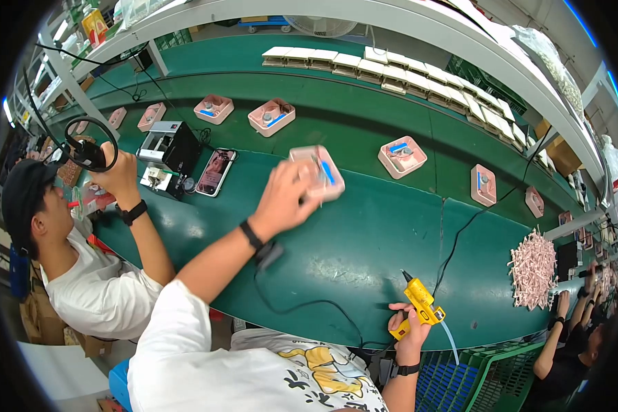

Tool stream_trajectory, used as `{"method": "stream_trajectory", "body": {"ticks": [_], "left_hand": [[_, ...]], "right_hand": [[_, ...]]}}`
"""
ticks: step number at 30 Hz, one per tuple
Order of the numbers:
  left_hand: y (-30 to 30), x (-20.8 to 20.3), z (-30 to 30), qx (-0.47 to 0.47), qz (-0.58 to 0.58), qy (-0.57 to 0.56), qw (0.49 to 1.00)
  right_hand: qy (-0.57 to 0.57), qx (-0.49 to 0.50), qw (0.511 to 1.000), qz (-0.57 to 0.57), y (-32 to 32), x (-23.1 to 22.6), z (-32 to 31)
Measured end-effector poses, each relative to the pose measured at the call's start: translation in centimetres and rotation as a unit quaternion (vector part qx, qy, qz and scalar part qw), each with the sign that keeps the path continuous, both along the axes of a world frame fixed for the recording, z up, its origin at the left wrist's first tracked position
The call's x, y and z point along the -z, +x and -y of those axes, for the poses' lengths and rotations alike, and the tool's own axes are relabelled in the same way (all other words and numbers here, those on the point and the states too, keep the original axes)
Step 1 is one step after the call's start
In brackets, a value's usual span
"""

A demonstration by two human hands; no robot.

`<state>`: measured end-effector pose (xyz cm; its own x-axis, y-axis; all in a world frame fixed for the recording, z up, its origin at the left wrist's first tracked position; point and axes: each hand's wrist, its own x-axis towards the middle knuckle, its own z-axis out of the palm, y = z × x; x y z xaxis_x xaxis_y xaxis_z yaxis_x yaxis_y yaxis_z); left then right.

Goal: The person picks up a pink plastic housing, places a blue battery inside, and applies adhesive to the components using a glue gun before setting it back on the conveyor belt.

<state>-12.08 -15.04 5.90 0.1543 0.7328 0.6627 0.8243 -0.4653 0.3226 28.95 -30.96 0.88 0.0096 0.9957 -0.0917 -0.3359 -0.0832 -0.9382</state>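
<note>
My left hand [285, 196], slightly smeared by motion, is closed on the near left side of a pink plastic housing [334, 187] over the green bench. The housing is open-topped, with a blue strip inside. Near the bench's front edge, my right hand [412, 329] is wrapped round the handle of a yellow hot glue gun [421, 302]. Its dark nozzle points up and away to the left, and a pale glue stick [450, 341] sticks out of its back. A black cord runs from the gun's handle.
More pink housings [402, 156] sit along the belt [364, 144]. A phone [217, 172] and a black machine [168, 147] stand left. Small pink parts [533, 271] are heaped right, above a green crate [487, 378]. A co-worker [96, 275] sits left; others work far right.
</note>
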Motion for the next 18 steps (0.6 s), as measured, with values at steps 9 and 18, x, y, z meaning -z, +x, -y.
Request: {"method": "stream_trajectory", "body": {"ticks": [9, 18], "left_hand": [[4.8, 0.9, 17.0, -0.020, -0.008, -0.114, 0.993], [3.8, 0.2, 17.3, -0.025, 0.085, -0.286, 0.954]], "right_hand": [[-0.007, -0.001, 1.000, -0.006, 0.3, -0.3, -0.6], [0.000, 0.018, 1.000, 0.017, -0.5, -1.1, -0.4]]}}
